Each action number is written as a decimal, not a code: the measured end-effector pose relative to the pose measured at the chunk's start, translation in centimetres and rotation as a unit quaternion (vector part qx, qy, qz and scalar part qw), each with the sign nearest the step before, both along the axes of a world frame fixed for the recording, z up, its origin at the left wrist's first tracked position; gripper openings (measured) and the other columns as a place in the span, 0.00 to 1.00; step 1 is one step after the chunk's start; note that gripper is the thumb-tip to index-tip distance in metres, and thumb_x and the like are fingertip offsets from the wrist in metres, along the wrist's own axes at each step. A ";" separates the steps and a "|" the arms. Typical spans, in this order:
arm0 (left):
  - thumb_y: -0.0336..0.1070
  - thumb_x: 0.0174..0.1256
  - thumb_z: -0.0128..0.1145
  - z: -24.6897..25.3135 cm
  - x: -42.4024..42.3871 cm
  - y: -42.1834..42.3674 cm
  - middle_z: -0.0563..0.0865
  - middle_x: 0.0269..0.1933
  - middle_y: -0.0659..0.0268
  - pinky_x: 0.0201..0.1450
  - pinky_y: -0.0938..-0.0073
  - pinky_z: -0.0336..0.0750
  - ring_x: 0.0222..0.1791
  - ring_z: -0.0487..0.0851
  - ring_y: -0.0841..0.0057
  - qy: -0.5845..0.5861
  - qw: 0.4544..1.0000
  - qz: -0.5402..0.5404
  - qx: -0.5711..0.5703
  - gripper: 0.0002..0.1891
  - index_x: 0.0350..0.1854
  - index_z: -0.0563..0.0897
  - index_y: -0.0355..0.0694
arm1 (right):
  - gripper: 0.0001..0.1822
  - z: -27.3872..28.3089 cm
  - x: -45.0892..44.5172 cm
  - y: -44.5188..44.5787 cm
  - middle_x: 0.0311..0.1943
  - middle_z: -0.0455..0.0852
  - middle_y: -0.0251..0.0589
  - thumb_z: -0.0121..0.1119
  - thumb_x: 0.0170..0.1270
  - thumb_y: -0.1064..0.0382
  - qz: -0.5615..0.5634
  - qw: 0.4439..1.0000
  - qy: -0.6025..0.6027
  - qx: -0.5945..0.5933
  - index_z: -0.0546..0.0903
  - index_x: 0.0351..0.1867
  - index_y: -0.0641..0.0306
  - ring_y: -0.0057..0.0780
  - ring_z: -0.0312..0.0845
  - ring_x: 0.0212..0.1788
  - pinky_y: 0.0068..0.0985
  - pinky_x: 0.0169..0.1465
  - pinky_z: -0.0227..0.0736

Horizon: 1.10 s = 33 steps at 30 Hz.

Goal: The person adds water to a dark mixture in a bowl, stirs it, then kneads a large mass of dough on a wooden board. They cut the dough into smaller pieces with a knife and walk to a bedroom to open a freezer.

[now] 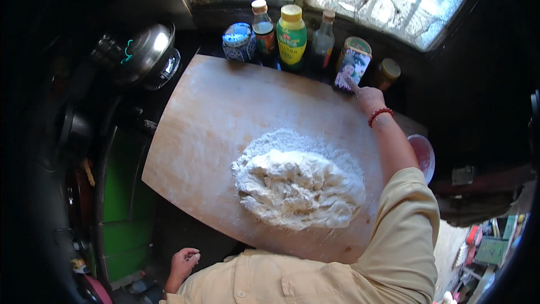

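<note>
My right hand (370, 99) reaches to the far right of a wooden board, its index finger extended onto the lit screen of a smartphone (357, 64). The phone leans upright against a round-lidded container (359, 44) and shows a picture of a person. A large, rough lump of dough (301, 190) lies on the floured wooden board (202, 114), with loose dry flour (287, 139) along its far side. Low at the left, off the board and beside my body, my left hand (185, 259) hangs with loosely curled fingers and nothing visible in it. Flour or dough clings to both hands.
Behind the board stand a blue-and-white jar (238, 46), a dark sauce bottle (264, 33), a green-and-yellow bottle (291, 38), a glass bottle (324, 40) and a lidded jar (387, 71). A metal pot lid (147, 50) is at left, a bowl (423, 156) at right.
</note>
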<state>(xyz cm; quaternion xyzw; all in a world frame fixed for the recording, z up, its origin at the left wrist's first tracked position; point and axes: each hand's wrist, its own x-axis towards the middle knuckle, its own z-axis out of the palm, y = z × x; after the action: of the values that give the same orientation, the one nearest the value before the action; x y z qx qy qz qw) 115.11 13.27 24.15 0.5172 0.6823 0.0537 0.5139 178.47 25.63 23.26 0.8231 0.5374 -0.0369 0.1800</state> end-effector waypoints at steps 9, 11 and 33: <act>0.31 0.48 0.59 -1.4 2.2 -1.7 0.79 0.23 0.70 0.27 0.85 0.70 0.22 0.73 0.87 -0.015 0.999 0.014 0.048 0.09 0.32 0.79 0.36 | 0.41 1.0 -1.0 -4.5 0.28 0.79 0.45 0.52 0.53 0.63 0.069 0.995 -0.004 0.077 0.41 0.64 0.39 0.39 0.77 0.28 0.32 0.31 0.73; 0.31 0.48 0.59 -1.8 2.4 -1.8 0.79 0.23 0.70 0.28 0.85 0.70 0.22 0.73 0.88 -0.006 0.998 0.002 0.055 0.09 0.32 0.79 0.36 | 0.37 1.1 -1.6 -5.3 0.28 0.80 0.45 0.45 0.54 0.69 0.089 0.991 0.016 0.103 0.46 0.63 0.37 0.38 0.78 0.27 0.31 0.29 0.73; 0.31 0.46 0.60 -2.4 1.0 -7.2 0.79 0.22 0.68 0.27 0.84 0.70 0.22 0.73 0.86 0.027 0.997 0.035 0.069 0.09 0.31 0.79 0.35 | 0.38 0.9 0.4 -2.0 0.29 0.80 0.44 0.47 0.53 0.66 0.044 0.994 -0.005 0.104 0.45 0.63 0.34 0.38 0.77 0.30 0.32 0.33 0.72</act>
<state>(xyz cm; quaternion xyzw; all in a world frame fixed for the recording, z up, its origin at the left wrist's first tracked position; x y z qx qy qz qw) 116.07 6.06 21.73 0.5287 0.7083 0.1049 0.4559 178.90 23.64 24.21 0.8133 0.5727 0.0314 0.0979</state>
